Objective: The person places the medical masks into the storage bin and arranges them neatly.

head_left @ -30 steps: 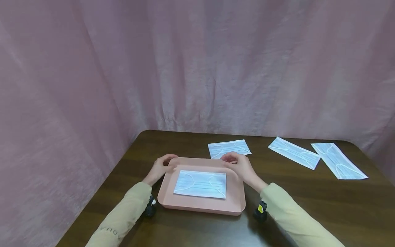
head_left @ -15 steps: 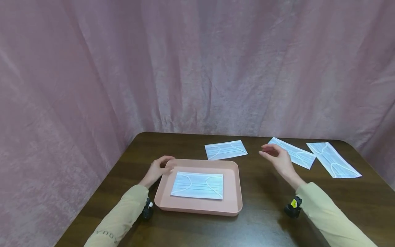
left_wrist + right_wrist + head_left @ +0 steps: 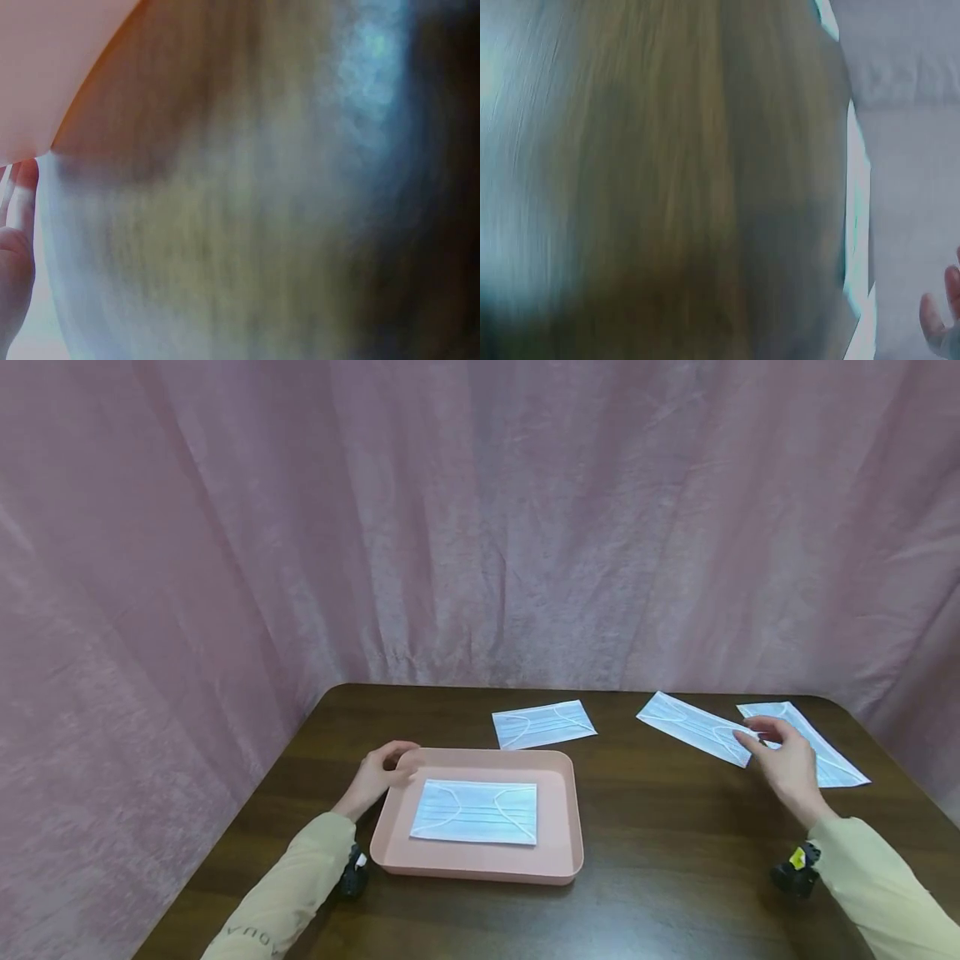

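pink curtain behind table: left hand grips tray; right hand, parted, is at masks, apparently reaching; a pinch seems needed.

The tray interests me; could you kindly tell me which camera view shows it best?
The head view does: nearly the whole tray is visible, with the left hand at its far left corner. The left wrist view catches only a piece at upper left; the right wrist view shows none.
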### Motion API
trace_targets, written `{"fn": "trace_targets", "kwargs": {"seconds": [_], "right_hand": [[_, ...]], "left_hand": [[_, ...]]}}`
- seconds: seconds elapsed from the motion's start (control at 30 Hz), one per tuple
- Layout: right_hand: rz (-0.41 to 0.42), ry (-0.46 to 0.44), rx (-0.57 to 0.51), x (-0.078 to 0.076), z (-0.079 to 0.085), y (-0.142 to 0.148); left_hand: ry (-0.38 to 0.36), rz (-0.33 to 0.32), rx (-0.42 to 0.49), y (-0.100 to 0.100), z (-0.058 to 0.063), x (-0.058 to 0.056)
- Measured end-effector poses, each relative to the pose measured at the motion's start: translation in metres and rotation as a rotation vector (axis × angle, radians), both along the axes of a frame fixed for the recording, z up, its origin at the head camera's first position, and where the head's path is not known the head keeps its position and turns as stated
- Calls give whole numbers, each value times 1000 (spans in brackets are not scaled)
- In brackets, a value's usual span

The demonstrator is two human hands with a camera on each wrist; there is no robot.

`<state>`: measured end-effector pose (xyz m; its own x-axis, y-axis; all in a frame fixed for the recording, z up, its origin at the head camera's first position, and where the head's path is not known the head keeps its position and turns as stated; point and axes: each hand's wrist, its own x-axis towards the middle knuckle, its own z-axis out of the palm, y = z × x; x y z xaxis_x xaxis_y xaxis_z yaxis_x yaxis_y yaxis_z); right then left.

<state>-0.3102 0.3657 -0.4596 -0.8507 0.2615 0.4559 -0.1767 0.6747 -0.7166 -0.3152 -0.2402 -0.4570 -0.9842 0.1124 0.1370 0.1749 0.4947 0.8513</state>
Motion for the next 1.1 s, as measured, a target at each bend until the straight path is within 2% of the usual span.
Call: {"fn": "trace_targets", "kwargs": {"seconds": [0.1, 0.17, 0.37, 0.5, 0.7, 0.8, 0.93, 1.1], "right_hand": [[-48, -40, -4, 20, 15, 9], [-97, -60, 36, 28, 16, 16], [-96, -134, 54, 45, 20, 39], [-153, -162, 83, 47, 15, 52], [-205, -253, 91, 46, 7, 66], [-201, -279, 101, 46, 4, 73], [-174, -264, 133, 47, -1, 81], [-184, -291, 160, 45, -5, 84]], "left_hand": [[-3, 3, 3, 0, -1, 0], [0, 4, 4, 0, -1, 1], [17, -7, 14, 2, -1, 3], [33, -8, 24, 2, -1, 3], [33, -7, 17, 1, 1, 1], [41, -19, 31, 2, 2, 2], [43, -38, 42, 2, 3, 4], [45, -41, 51, 0, 2, 4]]}}
